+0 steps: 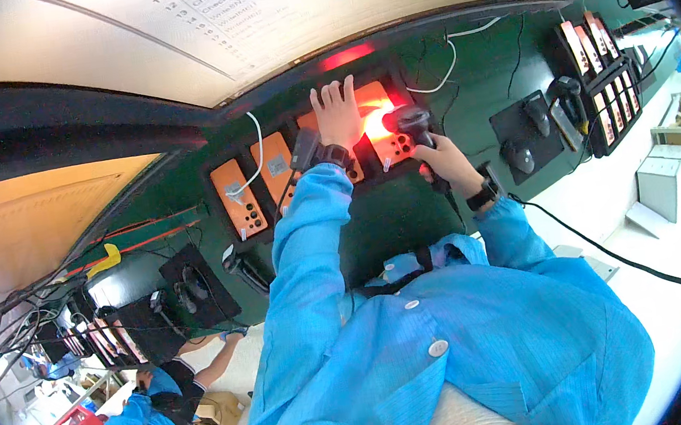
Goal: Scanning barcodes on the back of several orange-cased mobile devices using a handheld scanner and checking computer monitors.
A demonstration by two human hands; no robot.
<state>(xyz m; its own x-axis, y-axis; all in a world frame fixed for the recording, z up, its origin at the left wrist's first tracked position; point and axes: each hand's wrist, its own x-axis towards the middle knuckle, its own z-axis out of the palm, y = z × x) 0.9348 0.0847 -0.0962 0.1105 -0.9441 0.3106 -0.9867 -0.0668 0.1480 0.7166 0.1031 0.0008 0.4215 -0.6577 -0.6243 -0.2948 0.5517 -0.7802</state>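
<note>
Head view: the blue coat fills the near part of the picture and hides the near edge of the green surface (185,189). Red glare washes out the orange tray (375,115) under the hands, so its contents are hard to make out. The left hand (337,113) lies open, fingers spread flat on that tray, arm stretched far forward. The right hand (445,164) is closed around the grip of a black handheld scanner (410,123), its head just right of the left hand, over the tray.
</note>
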